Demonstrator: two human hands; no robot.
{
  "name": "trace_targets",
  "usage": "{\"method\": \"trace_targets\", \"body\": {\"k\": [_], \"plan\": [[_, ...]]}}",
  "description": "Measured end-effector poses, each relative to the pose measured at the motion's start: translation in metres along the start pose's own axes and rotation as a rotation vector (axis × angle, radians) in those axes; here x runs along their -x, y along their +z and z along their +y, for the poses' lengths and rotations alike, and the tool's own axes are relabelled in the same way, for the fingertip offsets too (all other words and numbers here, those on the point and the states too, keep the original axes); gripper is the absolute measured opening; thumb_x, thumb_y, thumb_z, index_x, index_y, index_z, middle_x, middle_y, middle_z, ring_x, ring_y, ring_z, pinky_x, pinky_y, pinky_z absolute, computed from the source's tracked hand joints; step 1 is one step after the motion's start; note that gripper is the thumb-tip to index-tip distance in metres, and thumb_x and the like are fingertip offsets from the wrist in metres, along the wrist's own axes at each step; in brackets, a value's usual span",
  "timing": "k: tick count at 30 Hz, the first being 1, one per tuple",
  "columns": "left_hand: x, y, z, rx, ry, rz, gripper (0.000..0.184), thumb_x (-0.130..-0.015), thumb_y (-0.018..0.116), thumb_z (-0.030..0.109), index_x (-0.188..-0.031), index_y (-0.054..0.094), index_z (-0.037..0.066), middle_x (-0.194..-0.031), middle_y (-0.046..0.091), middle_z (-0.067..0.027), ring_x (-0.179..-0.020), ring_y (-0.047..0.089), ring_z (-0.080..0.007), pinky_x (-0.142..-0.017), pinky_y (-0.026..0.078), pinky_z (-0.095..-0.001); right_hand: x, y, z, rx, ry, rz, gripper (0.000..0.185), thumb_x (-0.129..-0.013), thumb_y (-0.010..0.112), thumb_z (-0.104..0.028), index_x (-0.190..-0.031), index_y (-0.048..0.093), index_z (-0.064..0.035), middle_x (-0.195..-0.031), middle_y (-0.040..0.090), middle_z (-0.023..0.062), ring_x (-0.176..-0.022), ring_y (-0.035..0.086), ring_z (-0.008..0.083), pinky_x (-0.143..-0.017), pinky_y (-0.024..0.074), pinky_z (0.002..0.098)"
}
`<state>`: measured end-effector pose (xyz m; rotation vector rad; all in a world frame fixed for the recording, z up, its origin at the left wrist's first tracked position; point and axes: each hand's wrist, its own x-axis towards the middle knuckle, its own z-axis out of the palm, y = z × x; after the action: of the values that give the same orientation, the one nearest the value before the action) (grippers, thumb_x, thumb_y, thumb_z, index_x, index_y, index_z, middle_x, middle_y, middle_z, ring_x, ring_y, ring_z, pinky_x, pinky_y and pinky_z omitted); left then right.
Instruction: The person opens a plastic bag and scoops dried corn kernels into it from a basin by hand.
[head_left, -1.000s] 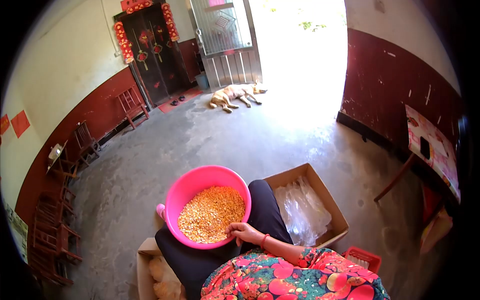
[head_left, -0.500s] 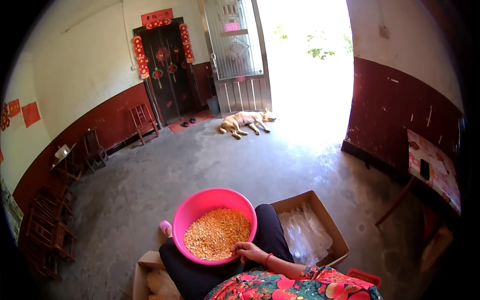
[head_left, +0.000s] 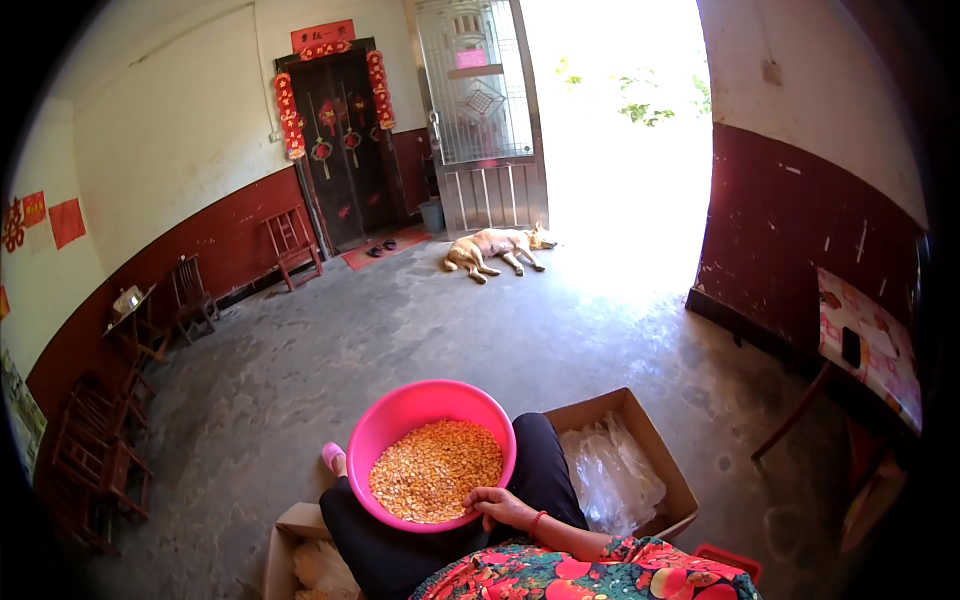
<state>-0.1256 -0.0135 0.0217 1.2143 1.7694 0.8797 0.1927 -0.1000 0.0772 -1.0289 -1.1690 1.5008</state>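
Observation:
A pink plastic basin rests on my lap. Dried yellow-orange grains, apparently corn kernels, cover its bottom. My right hand, with a red band on the wrist, is at the basin's near right rim, over the edge of the kernels. Its fingers are curled together; whatever is between them is too small or hidden to tell. My left hand does not appear in the view.
On my right an open cardboard box holds clear plastic bags. Another cardboard box stands at my left. A dog lies by the open door. Wooden chairs line the left wall; a table stands right.
The whole view has shifted slightly downward in the frame. My right hand stays at the same spot on the basin, with its fingers still curled.

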Motion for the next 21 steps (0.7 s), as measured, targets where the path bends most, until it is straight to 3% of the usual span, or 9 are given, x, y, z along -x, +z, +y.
{"method": "trace_targets", "body": {"k": [21], "plan": [[0.0057, 0.0052, -0.003, -0.014, -0.024, -0.027, 0.019, -0.079, 0.045, 0.009, -0.093, 0.055, 0.001, -0.085, 0.054, -0.0034, -0.08, 0.049, -0.0142, -0.072, 0.041, -0.0276, -0.0006, -0.0012, 0.0018, 0.017, -0.004, -0.002, 0.019, -0.086, 0.039, -0.006, -0.099, 0.051, -0.0039, -0.087, 0.057, 0.0021, -0.047, 0.053, 0.008, -0.046, 0.0428, 0.019]]}}
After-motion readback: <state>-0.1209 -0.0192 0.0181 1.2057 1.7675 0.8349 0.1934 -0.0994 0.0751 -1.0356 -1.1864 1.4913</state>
